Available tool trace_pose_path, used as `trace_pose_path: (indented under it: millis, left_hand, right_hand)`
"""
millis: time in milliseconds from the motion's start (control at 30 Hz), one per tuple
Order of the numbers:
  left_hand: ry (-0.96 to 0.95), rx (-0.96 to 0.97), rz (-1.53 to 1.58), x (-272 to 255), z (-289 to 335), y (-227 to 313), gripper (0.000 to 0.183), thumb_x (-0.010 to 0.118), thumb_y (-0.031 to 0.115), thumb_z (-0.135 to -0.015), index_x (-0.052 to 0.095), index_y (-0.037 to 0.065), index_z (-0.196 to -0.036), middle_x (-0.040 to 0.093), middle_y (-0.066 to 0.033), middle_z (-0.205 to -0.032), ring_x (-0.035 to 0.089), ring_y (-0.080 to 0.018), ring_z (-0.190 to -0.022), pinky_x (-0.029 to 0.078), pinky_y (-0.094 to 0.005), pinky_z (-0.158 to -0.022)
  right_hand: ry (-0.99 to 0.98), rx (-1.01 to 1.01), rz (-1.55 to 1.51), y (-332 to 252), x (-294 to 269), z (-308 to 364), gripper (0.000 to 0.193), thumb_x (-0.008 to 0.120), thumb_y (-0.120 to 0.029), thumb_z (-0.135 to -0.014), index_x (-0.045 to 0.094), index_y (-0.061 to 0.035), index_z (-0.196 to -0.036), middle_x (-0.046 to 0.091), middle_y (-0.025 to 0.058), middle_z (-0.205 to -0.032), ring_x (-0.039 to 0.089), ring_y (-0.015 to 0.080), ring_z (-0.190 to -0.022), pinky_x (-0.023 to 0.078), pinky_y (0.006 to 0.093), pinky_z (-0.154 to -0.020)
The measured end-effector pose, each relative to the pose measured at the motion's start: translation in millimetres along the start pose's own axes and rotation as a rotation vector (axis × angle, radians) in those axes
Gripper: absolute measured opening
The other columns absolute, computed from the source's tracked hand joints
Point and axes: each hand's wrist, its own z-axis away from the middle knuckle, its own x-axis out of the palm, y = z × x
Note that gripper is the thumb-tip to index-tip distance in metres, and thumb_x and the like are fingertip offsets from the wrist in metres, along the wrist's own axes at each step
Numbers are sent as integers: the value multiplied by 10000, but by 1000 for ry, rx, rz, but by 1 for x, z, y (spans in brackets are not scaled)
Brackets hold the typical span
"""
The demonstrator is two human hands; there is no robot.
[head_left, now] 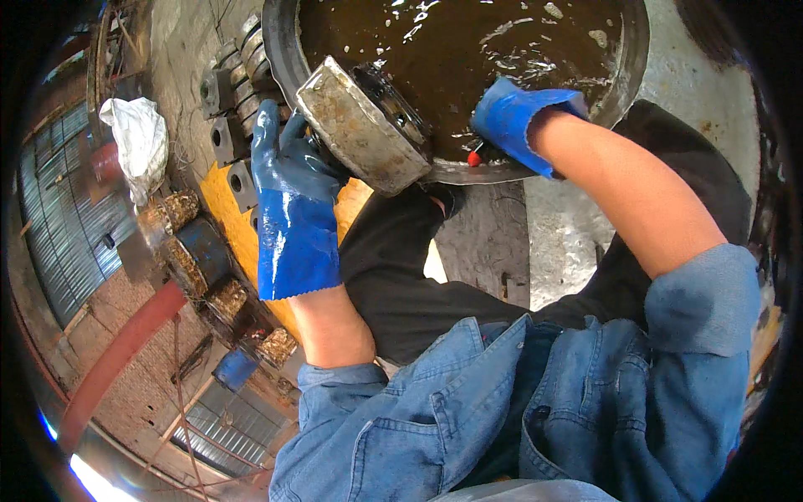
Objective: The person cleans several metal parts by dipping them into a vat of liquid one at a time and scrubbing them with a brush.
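Observation:
A heavy grey metal bearing housing [360,125] is tilted on the near left rim of a large round basin [288,46] of murky brown liquid. My left hand [293,163], in a wet blue rubber glove, holds the housing from its left side. One finger stretches along the outside, and the rest are partly hidden behind the block. My right hand [527,121], also gloved in blue, is over the liquid near the basin's near rim, with its fingers curled. A red-tipped handle [474,158] sticks out below it; the tool's other end is hidden.
Several similar metal blocks with bolt holes [227,138] stand in a row left of the basin, beside a yellow board [219,188]. Farther left are a white bag [138,142], rusty round parts [226,297] and a red pipe [125,356]. My knees straddle the basin's near side.

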Motion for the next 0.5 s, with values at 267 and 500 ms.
trace_pose_path:
  millis: [267,500]
  left_hand:
    - [47,28,-160,30,-1,-14,900,578,669,-940,488,-31,-1499,561,-281,-1484,544,-450,-1347,360,-582,-1192]
    - [37,-25,-195,27,-8,-18,910,511,679,-962,473,-36,-1524,561,-271,-1493,548,-451,-1339,355,-589,-1191]
  right_hand:
    - [181,94,-208,18,-10,41,213,738,-150,-799,808,-79,-987,771,158,-962,752,368,-923,597,433,-805]
    - [443,265,-314,55,-58,83,218,770,-268,-835,807,-120,-990,758,163,-903,740,367,-891,596,451,-802]
